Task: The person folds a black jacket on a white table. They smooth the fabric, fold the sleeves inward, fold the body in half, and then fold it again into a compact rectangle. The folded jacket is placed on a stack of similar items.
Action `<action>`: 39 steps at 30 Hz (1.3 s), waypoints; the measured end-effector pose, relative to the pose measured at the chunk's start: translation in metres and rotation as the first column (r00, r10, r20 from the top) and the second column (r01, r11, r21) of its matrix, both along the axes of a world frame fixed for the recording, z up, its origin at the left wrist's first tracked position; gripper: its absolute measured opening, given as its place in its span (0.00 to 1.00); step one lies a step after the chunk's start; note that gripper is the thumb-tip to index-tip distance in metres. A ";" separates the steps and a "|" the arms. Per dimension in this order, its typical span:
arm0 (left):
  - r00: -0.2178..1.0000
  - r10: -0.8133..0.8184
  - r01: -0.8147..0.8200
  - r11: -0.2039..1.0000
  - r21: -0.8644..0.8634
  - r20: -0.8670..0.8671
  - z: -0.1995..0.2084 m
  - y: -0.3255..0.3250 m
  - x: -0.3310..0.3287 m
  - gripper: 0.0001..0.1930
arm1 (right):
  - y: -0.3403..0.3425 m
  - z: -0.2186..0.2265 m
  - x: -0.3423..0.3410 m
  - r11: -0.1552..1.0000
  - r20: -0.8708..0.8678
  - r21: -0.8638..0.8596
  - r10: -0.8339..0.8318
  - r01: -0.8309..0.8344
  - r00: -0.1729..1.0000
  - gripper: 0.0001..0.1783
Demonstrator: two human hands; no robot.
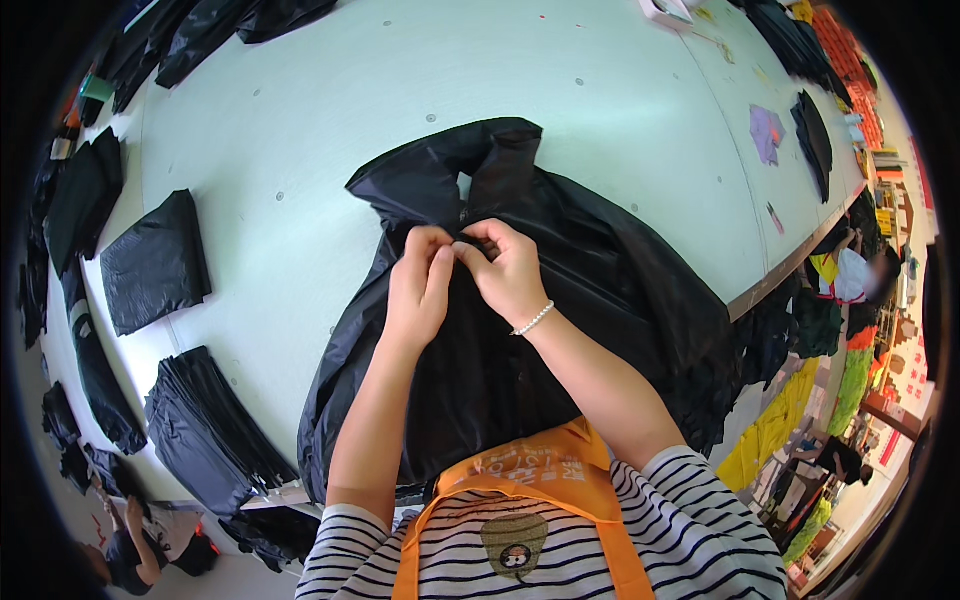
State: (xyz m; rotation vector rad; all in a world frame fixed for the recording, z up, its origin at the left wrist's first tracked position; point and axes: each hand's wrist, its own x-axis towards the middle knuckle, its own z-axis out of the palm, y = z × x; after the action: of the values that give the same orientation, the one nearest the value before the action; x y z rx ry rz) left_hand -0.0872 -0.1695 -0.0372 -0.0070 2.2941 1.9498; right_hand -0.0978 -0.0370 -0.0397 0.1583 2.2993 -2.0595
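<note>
A black jacket [600,260] with a stand-up collar lies spread on the pale table, its collar pointing away from me and its lower part against my orange apron. Just below the collar, both hands meet at the front opening. My left hand [420,275] pinches the fabric edge there with bent fingers. Beside it my right hand [500,262], with a beaded bracelet on the wrist, pinches the other side, thumb and fingertips close together. The fingertips cover whatever small fastening may sit between them.
Left of the jacket lie a folded black garment [155,262] and a stack of black garments [215,430]. More dark clothing sits along the far left edge. A purple cloth piece [767,134] and a dark folded garment [813,147] rest at the right. Other people are beyond the table.
</note>
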 end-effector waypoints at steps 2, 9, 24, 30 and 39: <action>0.990 0.034 -0.066 0.970 -0.234 -0.137 0.000 -0.001 0.022 0.11 | 0.002 -0.007 0.001 1.000 -0.077 0.031 -0.004 0.007 0.997 0.06; 0.993 -0.116 0.049 0.454 -0.890 -0.005 -0.012 -0.035 0.136 0.32 | 0.064 -0.007 0.065 0.838 -0.235 0.545 0.181 -0.025 0.955 0.32; 0.996 -0.005 -0.085 0.203 -0.976 -0.088 -0.058 -0.108 0.176 0.44 | 0.233 -0.067 0.091 0.398 -0.016 0.917 -0.031 0.027 0.999 0.39; 0.970 -0.020 -0.237 0.107 -0.966 -0.241 -0.072 -0.124 0.100 0.42 | 0.229 -0.066 -0.008 0.476 -0.085 0.877 0.015 0.067 0.996 0.39; 0.892 -0.265 -0.311 0.229 -0.922 -0.367 -0.031 -0.001 0.053 0.37 | 0.136 -0.026 0.015 0.607 -0.330 0.777 0.169 0.166 0.929 0.41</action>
State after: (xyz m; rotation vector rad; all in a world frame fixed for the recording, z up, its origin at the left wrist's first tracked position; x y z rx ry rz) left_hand -0.0346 -0.1704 -0.0683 0.3310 3.4040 0.0473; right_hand -0.0832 0.0991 -0.0652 -0.2433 3.2907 -0.9111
